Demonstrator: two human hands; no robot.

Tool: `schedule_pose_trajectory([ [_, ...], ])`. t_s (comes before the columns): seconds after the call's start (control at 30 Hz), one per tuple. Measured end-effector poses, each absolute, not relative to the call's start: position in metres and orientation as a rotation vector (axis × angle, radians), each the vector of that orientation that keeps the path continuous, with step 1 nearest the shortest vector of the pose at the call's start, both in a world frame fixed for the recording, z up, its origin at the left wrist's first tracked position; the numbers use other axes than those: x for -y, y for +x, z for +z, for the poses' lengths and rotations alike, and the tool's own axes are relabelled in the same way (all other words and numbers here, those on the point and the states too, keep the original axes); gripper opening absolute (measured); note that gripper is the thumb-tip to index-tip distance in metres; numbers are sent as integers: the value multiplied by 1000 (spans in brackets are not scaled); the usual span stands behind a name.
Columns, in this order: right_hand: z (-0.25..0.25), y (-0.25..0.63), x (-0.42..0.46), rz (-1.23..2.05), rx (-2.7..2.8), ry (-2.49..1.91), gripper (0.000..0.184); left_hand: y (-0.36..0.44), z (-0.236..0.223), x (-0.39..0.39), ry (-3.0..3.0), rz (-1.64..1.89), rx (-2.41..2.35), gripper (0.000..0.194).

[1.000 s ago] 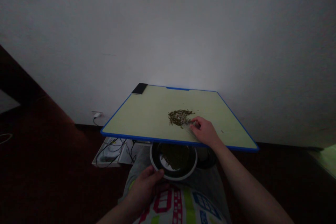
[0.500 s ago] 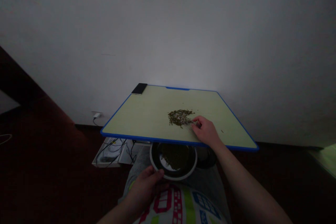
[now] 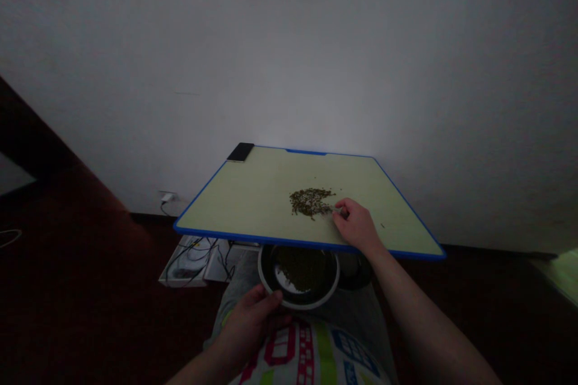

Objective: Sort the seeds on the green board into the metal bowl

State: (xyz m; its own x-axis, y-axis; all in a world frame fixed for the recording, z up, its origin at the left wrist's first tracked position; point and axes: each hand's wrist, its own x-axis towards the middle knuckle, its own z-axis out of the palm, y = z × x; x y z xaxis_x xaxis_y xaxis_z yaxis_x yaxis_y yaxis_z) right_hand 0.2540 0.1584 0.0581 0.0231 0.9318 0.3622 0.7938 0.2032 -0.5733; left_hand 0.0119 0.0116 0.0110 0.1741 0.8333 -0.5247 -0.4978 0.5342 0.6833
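Note:
A loose patch of small greenish-brown grains (image 3: 309, 201) lies on the pale tabletop (image 3: 235, 204), mixed with lighter bits at its right side. My right hand (image 3: 356, 222) rests at the right edge of that patch, thumb and fingertips pinched together. Whatever is between those fingertips is too small and dim to make out. Below the table's front edge, a round bowl (image 3: 311, 305) with a pale rim and dark inside sits at my lap, holding more of the grains. My left hand (image 3: 255, 316) grips its near left rim, thumb on top.
A dark phone or tablet (image 3: 241, 151) lies at the table's far left corner. One small dark sliver (image 3: 382, 225) is right of my right hand. Under the table on the left stands a white box (image 3: 183, 282) with cables. A wall (image 3: 289, 60) rises behind the table.
My right hand has shifted slightly right, away from the grains, still pinched. The left hand and the bowl stay in place.

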Motion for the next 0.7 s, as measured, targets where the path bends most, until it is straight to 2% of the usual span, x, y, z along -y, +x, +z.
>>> schedule_pose_trajectory([
  [0.7,56,257,-158,300,1831,-1594,18,14,16,-11,379,982,-1016,40],
])
